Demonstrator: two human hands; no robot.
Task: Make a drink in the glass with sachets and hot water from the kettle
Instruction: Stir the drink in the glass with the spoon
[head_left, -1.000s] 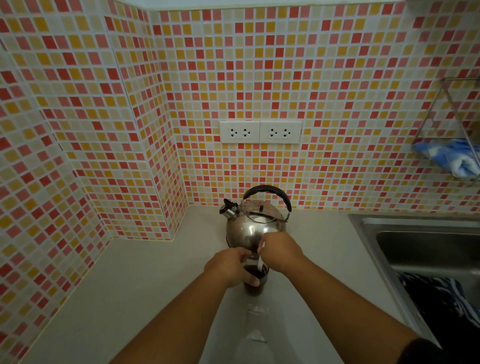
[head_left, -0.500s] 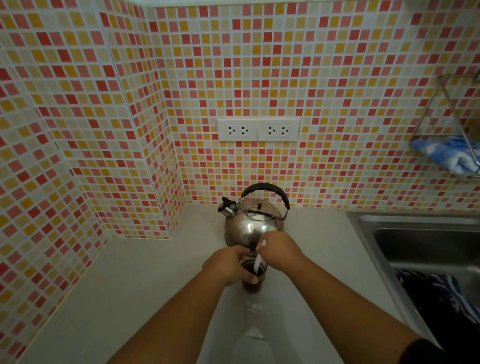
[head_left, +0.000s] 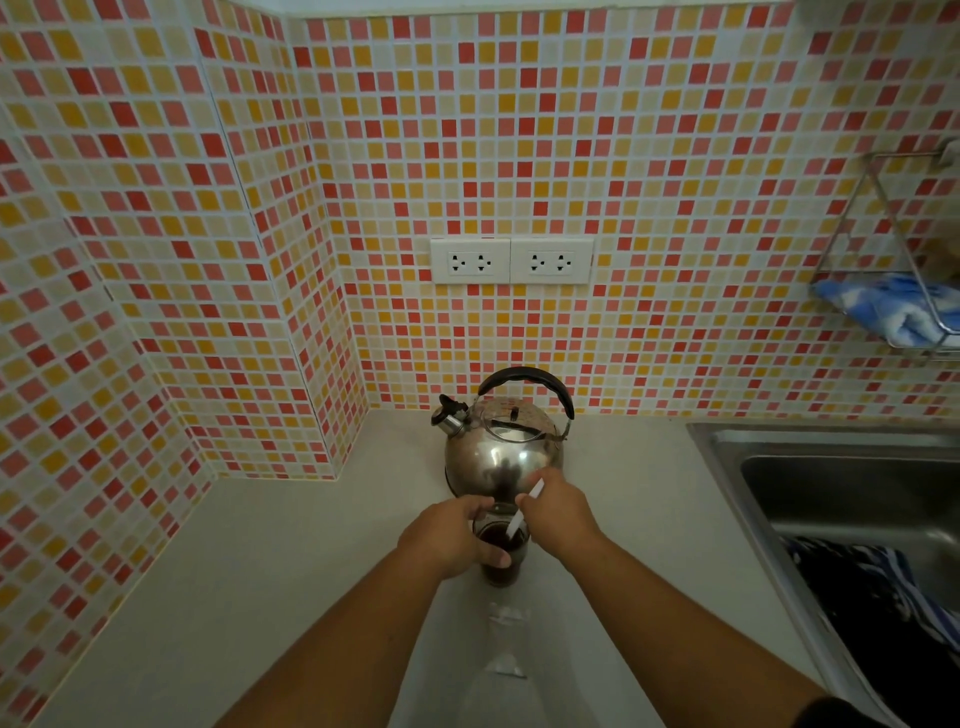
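Nearest to the person, two pale torn bits that look like emptied sachets (head_left: 506, 616) lie on the grey counter (head_left: 260, 571) between the forearms, one beyond the other; they are too blurred to say more. Just past them stands the glass (head_left: 501, 551), upright on the counter and filled well up with a dark brown drink. The left hand (head_left: 447, 535) is wrapped around its left side, fingers curled to the front, steadying it. The right hand (head_left: 558, 512) pinches a slim white stirrer (head_left: 524, 509) by its upper part, the lower end dipped down into the liquid at a slant. So the powder and the water seem to be in already, and stirring is the step in hand, near the close of the job. I'd guess what comes next is lifting the stirrer straight out, letting it drip over the rim, and only then loosening the hold on the glass, since a jog now would slop hot liquid on the knuckles. Right behind the glass sits the steel kettle (head_left: 504, 447), black handle up, spout turned left, standing close to the tiled wall (head_left: 467, 156) with its double sockets (head_left: 511, 261). The sink (head_left: 831, 488) lies off to the right.
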